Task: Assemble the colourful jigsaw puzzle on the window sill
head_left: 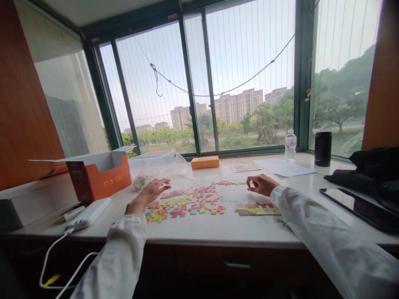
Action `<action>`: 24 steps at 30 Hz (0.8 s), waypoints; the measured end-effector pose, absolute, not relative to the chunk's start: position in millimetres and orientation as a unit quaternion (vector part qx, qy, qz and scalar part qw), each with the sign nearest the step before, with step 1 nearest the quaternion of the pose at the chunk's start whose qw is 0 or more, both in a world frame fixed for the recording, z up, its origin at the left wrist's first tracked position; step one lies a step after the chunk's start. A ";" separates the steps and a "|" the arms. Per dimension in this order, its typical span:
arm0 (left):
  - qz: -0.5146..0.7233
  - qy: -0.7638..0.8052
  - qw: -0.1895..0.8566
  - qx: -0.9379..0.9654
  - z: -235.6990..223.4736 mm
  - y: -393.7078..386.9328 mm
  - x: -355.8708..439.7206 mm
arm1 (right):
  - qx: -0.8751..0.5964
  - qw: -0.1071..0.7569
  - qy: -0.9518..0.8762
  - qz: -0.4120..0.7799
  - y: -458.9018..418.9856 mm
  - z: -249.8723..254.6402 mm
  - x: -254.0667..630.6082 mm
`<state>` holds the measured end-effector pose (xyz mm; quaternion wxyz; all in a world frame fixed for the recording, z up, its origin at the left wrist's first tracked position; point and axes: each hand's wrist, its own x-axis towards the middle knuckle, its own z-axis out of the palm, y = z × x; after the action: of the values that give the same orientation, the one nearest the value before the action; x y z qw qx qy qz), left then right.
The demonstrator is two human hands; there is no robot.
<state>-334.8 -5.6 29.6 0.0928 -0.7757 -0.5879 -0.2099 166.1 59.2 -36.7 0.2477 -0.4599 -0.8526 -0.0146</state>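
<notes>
Daylight from the windows point(243, 54) brightens the tabletop point(199, 228), leaving the drawer front point(205, 270) dark, with puzzle pieces point(178, 210) slightly blurred and the view's edges stretched

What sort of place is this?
Probably a window-side desk, perhaps in a home: tall windows wrap around it, a drawer sits beneath its white top, and jigsaw pieces lie on it.

Orange box point(101, 182): "03" on orange face point(107, 189), seemingly again on dark end point(77, 185); smaller lettering point(119, 179) blurred
</notes>
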 end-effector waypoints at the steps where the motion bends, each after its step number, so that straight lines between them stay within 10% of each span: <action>1: -0.209 -0.600 0.081 -0.768 24.4 -5.4 -343.3 | -0.458 0.244 -0.854 -0.014 60.0 -37.8 167.1; 10: -0.172 -0.664 -0.124 -0.717 5.5 -13.0 -350.3 | -0.463 0.254 -0.849 -0.020 70.4 -52.3 177.1; 24: -0.239 -0.644 0.037 -0.726 -4.9 7.4 -349.8 | -0.448 0.250 -0.856 -0.064 47.7 -36.3 113.9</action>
<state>-349.8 7.4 -4.9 0.0368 -0.7259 -0.6438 -0.2392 113.9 47.7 -36.3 0.2500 -0.4481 -0.8559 -0.0636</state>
